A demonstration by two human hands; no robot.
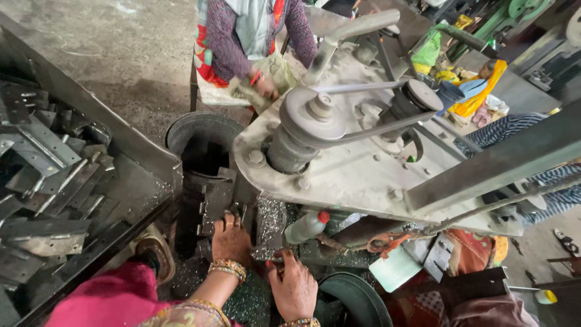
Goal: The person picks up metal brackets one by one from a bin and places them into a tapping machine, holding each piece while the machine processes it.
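Lying at the far left, a tray (130,145) holds many grey metal brackets (42,175). The left hand (230,241) rests flat, its grip apart, on a metal piece (213,203) under the drill machine (339,163). The right hand (295,286) has its grip clamped on a small metal part (266,251) beside a plastic bottle (305,226).

A flat grey metal bracket (216,200), dull and notched along its left edge, lies lengthwise on the drill press's work table at its left edge, just beside the black bin; its near end sits under the fingers of the left hand (231,240). A smaller metal piece (268,225), its surface covered in bright swarf, stands near upright at the table's front edge, its lower end pinched by the right hand (295,284).
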